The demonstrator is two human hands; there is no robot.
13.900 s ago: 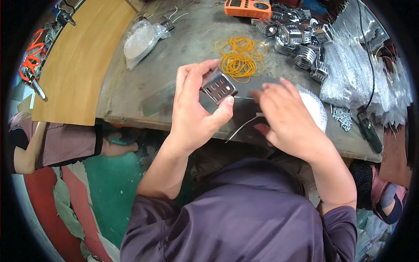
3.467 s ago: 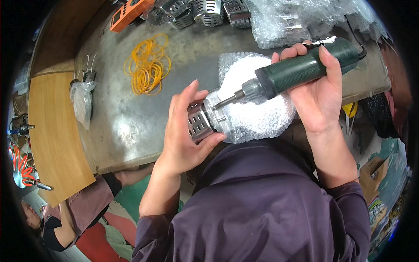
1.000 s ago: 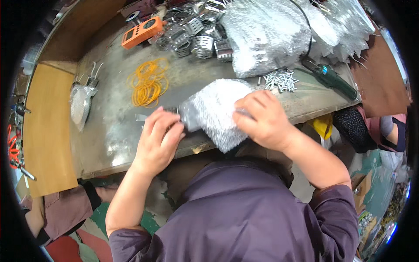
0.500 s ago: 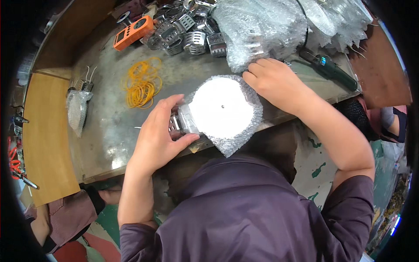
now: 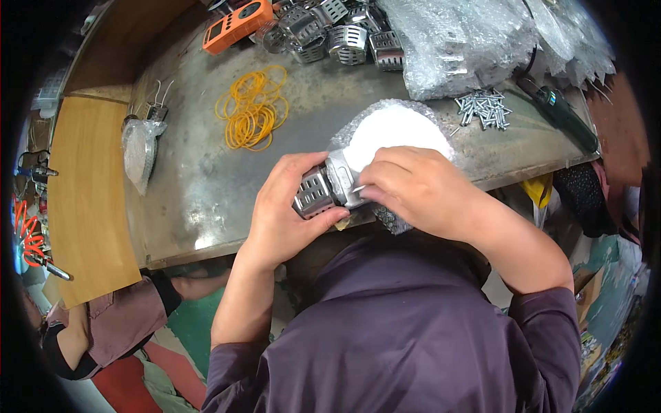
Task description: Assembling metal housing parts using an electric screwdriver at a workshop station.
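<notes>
My left hand (image 5: 284,206) is wrapped round a slotted silver metal housing (image 5: 315,194), thumb below and fingers above. A grey metal collar (image 5: 339,177) joins that housing to a round part with a bright white face (image 5: 394,131). Bubble wrap (image 5: 441,138) surrounds the round part. At the collar, my right hand (image 5: 416,186) pinches a small silver screw (image 5: 359,188) between thumb and fingers, its shank pointing at the collar. My right hand covers the lower part of the white face.
Loose screws (image 5: 485,110) lie beside a dark green power screwdriver (image 5: 558,113). Yellow rubber bands (image 5: 253,113), an orange device (image 5: 237,26), slotted metal housings (image 5: 348,45) and bubble-wrapped pieces (image 5: 461,45) occupy the bench (image 5: 186,172). Another wrapped piece (image 5: 140,158) lies left. A co-worker's arm shows lower left.
My right hand has come from beyond the wrapped part down to the collar, now with a screw in its fingers. The screw pile is uncovered. The whole view has shifted; my left hand keeps its hold.
</notes>
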